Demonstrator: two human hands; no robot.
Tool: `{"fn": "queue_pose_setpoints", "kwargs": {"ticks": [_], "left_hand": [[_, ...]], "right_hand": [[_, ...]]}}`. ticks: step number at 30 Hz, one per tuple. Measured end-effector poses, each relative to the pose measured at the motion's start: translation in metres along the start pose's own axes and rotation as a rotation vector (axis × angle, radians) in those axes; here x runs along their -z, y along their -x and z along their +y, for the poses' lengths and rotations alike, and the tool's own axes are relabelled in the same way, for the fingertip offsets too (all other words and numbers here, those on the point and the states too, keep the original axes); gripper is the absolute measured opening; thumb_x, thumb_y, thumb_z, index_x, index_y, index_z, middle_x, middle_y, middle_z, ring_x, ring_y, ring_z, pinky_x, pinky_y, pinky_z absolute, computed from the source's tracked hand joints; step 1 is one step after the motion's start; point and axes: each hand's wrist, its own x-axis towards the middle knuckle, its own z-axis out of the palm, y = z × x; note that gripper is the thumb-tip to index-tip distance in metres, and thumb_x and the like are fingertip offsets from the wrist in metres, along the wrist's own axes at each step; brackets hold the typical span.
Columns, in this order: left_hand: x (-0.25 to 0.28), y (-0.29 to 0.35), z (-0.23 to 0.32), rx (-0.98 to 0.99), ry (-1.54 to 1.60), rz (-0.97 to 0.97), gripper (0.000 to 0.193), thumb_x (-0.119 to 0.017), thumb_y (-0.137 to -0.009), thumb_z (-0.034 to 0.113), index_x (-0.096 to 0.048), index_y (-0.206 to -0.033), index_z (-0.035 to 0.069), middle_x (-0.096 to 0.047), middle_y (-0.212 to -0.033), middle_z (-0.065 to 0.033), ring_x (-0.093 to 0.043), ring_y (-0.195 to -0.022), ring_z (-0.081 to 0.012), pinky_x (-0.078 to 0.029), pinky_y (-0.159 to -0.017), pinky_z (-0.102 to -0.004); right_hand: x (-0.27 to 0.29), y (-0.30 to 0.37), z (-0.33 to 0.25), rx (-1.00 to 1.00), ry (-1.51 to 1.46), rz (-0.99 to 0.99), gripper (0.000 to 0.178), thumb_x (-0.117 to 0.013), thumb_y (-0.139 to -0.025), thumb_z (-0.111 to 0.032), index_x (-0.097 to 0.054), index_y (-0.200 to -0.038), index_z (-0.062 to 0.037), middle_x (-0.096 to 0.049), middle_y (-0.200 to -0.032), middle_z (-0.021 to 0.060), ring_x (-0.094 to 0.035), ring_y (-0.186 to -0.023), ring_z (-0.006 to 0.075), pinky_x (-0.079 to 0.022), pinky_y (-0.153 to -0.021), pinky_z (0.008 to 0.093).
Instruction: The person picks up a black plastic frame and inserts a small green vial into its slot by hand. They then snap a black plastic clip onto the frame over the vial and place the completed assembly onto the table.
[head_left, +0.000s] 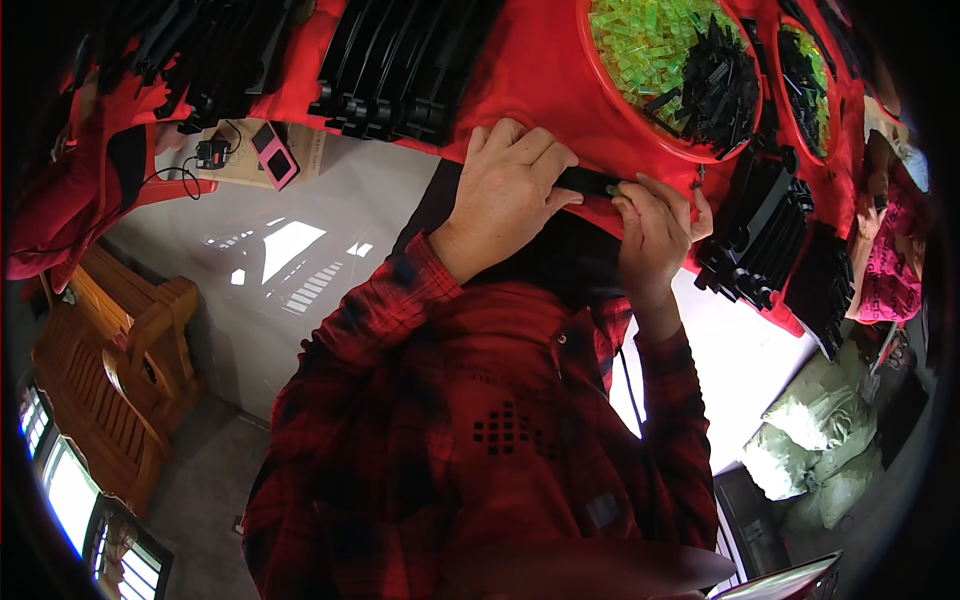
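Observation:
Over the near edge of the red table, a short black plastic strip [588,181] runs between my two hands. My left hand [510,190] grips its left end, the fingers bent over it and the thumb beneath. At its right end, my right hand [652,232] pinches a small yellow-green piece [613,190] against the strip with thumb and forefinger. Whether the piece sits in the strip or only touches it, I cannot tell. Just beyond stands a red-rimmed basin [667,143] holding many yellow-green clear pieces [635,50] and a heap of small black parts [715,90].
Long black strips [395,70] lie stacked at the table's far left, and more black strips [755,235] at the right. A second basin [806,90] stands farther right. A pink phone [275,157] lies on a box [310,150]. Co-workers sit at both sides; pale sacks [825,430] rest on the floor.

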Motion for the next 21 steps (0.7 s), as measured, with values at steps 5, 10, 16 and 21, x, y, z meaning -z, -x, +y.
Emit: {"fn": "queue_pose_setpoints", "kwargs": {"ticks": [5,10,16,21], "left_hand": [[0.0,-0.001,0.002,-0.003,-0.015,0.001,0.035,-0.084,-0.067,0.027,-0.069,-0.095,0.014,-0.062,-0.09,0.0011,-0.055,-0.092,-0.0235,-0.041,-0.079,-0.0381],[0.002,-0.001,0.002,-0.011,-0.023,-0.025,0.034,-0.083,-0.069,0.026,-0.068,-0.096,0.014,-0.062,-0.092,0.0013,-0.055,-0.093,-0.0237,-0.041,-0.079,-0.0393],[0.006,-0.001,0.006,-0.03,-0.069,-0.052,0.036,-0.082,-0.071,0.025,-0.065,-0.1,0.013,-0.061,-0.095,-0.0013,-0.055,-0.093,-0.0252,-0.04,-0.081,-0.0411],[0.018,0.005,0.013,0.012,-0.111,-0.086,0.034,-0.082,-0.071,0.02,-0.063,-0.097,0.01,-0.06,-0.093,-0.005,-0.056,-0.094,-0.0273,-0.042,-0.082,-0.0414]], "right_hand": [[-0.001,-0.001,0.001,0.008,-0.017,-0.017,0.011,-0.075,-0.081,-0.016,-0.071,-0.089,-0.0114,-0.072,-0.088,-0.0021,-0.067,-0.096,0.0132,-0.029,-0.106,0.0466],[0.001,-0.002,-0.001,0.009,-0.033,-0.016,0.011,-0.074,-0.081,-0.014,-0.07,-0.092,-0.0115,-0.071,-0.087,-0.0028,-0.067,-0.097,0.013,-0.028,-0.107,0.046],[0.012,0.002,-0.005,-0.076,-0.068,0.033,0.013,-0.073,-0.085,-0.015,-0.07,-0.097,-0.0118,-0.072,-0.089,-0.0021,-0.066,-0.1,0.0128,-0.027,-0.108,0.0447],[0.022,0.012,-0.004,-0.236,-0.28,0.089,0.012,-0.071,-0.088,-0.01,-0.071,-0.1,-0.0097,-0.073,-0.094,0.0012,-0.062,-0.089,0.0154,-0.036,-0.095,0.0344]]}}
